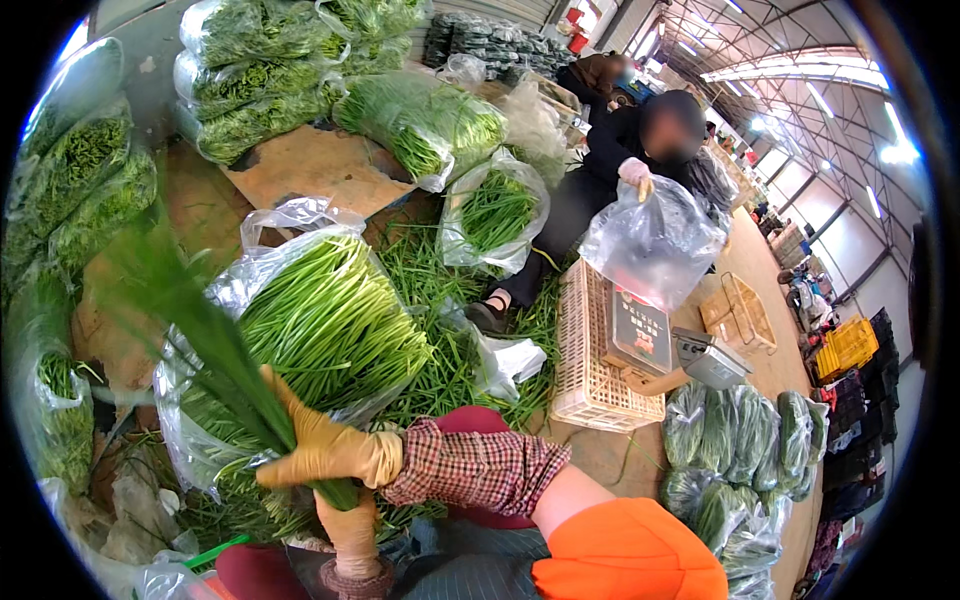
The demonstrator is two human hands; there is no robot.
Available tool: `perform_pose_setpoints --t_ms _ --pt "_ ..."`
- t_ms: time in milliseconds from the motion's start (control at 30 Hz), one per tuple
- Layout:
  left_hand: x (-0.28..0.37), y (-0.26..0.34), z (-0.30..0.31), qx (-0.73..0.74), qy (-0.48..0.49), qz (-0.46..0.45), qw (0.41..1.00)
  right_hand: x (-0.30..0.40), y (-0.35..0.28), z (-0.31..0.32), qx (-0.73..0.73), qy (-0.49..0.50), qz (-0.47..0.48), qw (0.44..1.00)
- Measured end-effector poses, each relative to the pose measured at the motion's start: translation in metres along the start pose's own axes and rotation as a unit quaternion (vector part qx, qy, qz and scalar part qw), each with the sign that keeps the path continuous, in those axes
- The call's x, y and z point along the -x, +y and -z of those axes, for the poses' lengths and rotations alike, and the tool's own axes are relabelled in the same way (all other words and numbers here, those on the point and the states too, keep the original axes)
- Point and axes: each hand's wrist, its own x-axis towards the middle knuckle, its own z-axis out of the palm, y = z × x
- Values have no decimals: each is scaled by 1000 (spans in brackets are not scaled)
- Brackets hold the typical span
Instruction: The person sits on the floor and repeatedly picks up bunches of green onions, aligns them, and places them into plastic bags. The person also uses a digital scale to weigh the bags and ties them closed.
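Note:
A bundle of long green leaves, apparently garlic chives (255,397), slants up to the left, its leafy end blurred. My left hand (349,517), in a tan glove, is closed around its lower end. Above it my right hand (322,446), also gloved, lies across the bundle with thumb and fingers spread apart. The checked sleeve cover (472,469) of my right arm crosses in front of me. Just beyond my hands, a large open clear plastic bag (180,420) holds a thick stack of chives (330,307), pale stem ends facing right.
Loose leaves (420,270) litter the floor. A plastic crate (574,352) carries a box and a scale (709,358). Behind it, a seated co-worker (600,165) holds a clear bag (652,240). Filled bags stand at upper left (255,82) and lower right (742,435).

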Motion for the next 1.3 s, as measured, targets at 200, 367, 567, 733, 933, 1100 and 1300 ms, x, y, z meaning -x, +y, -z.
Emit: perform_pose_setpoints --t_ms 200,367,567,733,933,1100,1300 --pt "5 17 -2 -245 -11 15 969 -9 -39 33 -225 70 -139 962" --pt "7 21 -3 -325 4 -49 944 -10 -61 51 -251 33 -62 965" --pt "6 16 6 -356 -5 -75 932 -11 -69 54 -231 19 -1 973" --pt "3 14 5 -349 10 -82 934 -12 -64 58 -241 -4 25 970" --pt "3 15 5 -359 4 -81 930 -9 -65 62 -239 -43 37 969" --pt "2 13 10 -350 -14 -62 934 -9 -73 58 -208 0 49 977" --pt "-6 -7 22 -266 -66 -60 960 -11 -72 78 -226 25 83 970"
